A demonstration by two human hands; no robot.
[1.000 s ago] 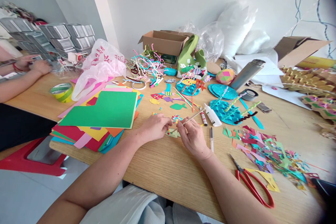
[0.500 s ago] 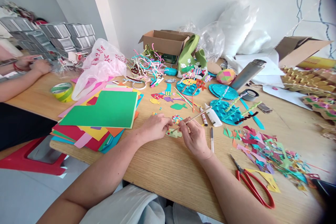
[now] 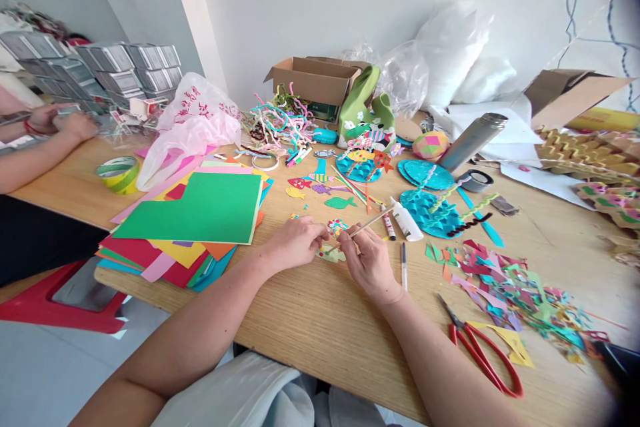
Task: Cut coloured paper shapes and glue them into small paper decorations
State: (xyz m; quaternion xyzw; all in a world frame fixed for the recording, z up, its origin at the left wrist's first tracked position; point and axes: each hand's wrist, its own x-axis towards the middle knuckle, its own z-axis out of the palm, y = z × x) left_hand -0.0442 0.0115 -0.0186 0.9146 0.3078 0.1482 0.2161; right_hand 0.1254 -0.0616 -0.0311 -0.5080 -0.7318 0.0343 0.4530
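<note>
My left hand (image 3: 295, 241) rests on the wooden table (image 3: 320, 320) with its fingers pinched on a small pale green paper cutout (image 3: 331, 254). My right hand (image 3: 369, 259) is closed round a thin wooden stick (image 3: 367, 223) whose lower end touches the cutout; its upper end points up and right. A small multicoloured dotted paper piece (image 3: 337, 225) lies just beyond the fingers. A white glue bottle (image 3: 405, 219) and a small red-capped tube (image 3: 389, 226) lie right of the stick, with a pen (image 3: 403, 257) beside my right hand.
A stack of coloured paper with a green sheet (image 3: 200, 209) on top lies left. Red scissors (image 3: 483, 349) and paper scraps (image 3: 510, 287) lie right. Paper fish (image 3: 320, 188), teal discs (image 3: 430, 210), a metal flask (image 3: 470, 141), a cardboard box (image 3: 313, 80) stand behind. Another person's hands (image 3: 60, 121) work far left, near green tape (image 3: 118, 174).
My right hand has shifted the stick slightly, its upper end dipping a little. My left hand stays pinched on the cutout. The other person's hands moved slightly.
</note>
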